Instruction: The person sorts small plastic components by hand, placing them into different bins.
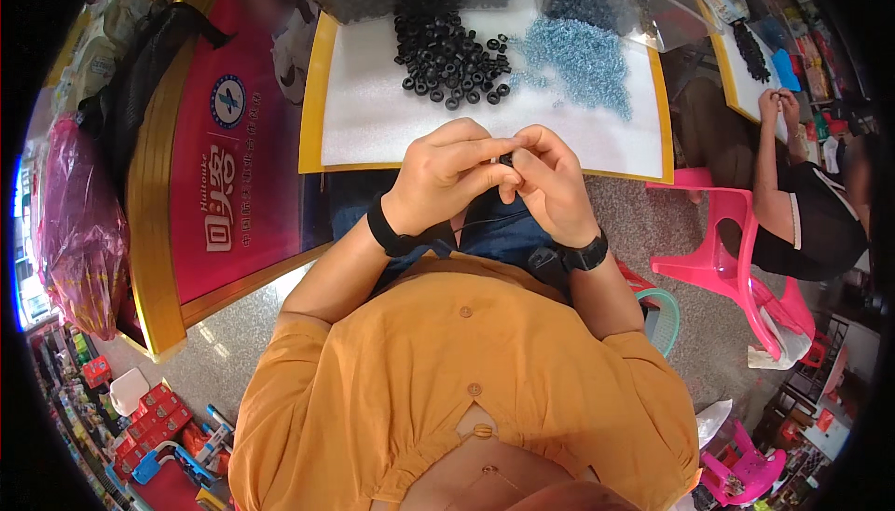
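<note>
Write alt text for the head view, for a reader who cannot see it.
A person's left hand and right hand meet at the near edge of a white mat, pinching a small black ring between the fingertips. On the mat lie a pile of black rings and a pile of small blue parts; a second person sits at right.

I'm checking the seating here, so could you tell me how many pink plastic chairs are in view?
2: one pink chair stands right of the person's lap, beside a seated co-worker; a smaller pink chair is at the lower right edge. Others may be hidden beyond the rim.
</note>
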`<state>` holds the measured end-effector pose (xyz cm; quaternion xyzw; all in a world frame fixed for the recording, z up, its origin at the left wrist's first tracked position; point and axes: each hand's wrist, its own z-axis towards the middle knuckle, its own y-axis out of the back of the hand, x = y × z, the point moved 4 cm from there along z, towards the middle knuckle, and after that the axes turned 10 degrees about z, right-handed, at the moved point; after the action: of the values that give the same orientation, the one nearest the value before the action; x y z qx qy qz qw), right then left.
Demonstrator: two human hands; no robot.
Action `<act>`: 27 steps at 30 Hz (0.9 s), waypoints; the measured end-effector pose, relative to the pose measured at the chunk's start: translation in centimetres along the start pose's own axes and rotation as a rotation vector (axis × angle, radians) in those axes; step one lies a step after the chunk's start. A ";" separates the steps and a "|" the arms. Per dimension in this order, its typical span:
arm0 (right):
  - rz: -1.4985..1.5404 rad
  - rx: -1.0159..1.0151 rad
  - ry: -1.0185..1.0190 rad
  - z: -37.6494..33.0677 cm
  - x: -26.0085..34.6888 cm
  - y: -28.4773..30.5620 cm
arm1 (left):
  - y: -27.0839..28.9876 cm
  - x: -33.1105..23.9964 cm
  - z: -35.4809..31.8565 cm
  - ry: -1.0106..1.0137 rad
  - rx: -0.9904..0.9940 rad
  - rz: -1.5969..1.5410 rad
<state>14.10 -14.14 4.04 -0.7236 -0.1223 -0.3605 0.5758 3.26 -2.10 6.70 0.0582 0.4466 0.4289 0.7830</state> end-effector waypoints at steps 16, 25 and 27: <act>-1.891 -0.113 1.353 14.1 18.0 2.6 | -1.9 5.8 -1.6 0.201 0.041 0.078; -1.921 0.171 0.628 15.3 5.8 2.5 | -2.1 5.6 -1.4 0.178 0.076 0.086; -2.031 0.131 0.481 16.0 5.6 3.0 | -2.2 5.7 -1.3 0.162 0.069 0.049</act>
<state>25.97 -1.67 4.30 -0.1570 -0.5744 -0.8018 0.0491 4.97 0.20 1.18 0.0613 0.5215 0.4355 0.7312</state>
